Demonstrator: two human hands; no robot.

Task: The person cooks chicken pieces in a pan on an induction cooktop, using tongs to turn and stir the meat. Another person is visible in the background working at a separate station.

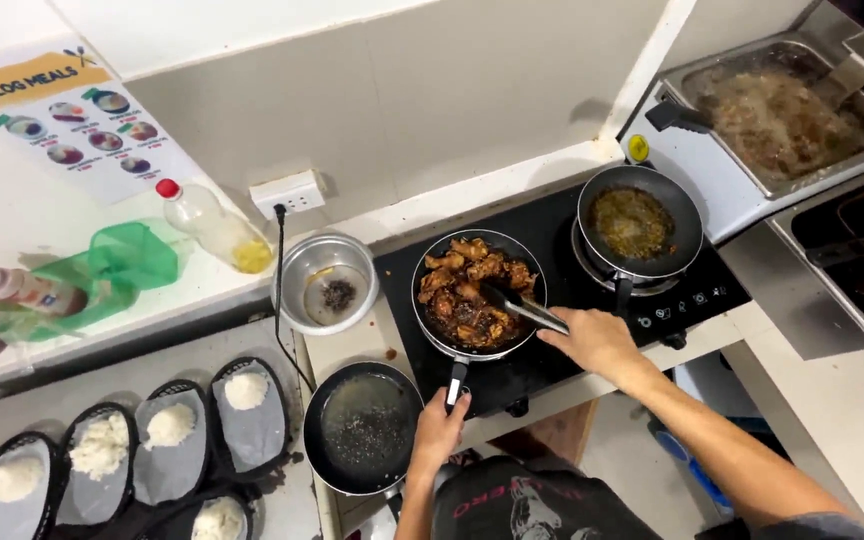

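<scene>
Gripping the black pan handle [455, 383], left hand [439, 432] fingers wrap it; right hand [595, 340] fingers pinch metal tongs [524, 307] over browned meat pieces [472, 285]; advise steadying the dark round frying pan [432, 330].

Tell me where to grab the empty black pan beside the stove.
Judging by its pose, take the empty black pan by its handle, which seems to point toward the person at the lower right rim, largely hidden by the left hand. Come from the near side.

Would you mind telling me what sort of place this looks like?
Probably a small eatery's kitchen: a deep fryer beside a two-burner cooktop, a picture menu on the wall, and rice portioned into lined black baskets.
</scene>
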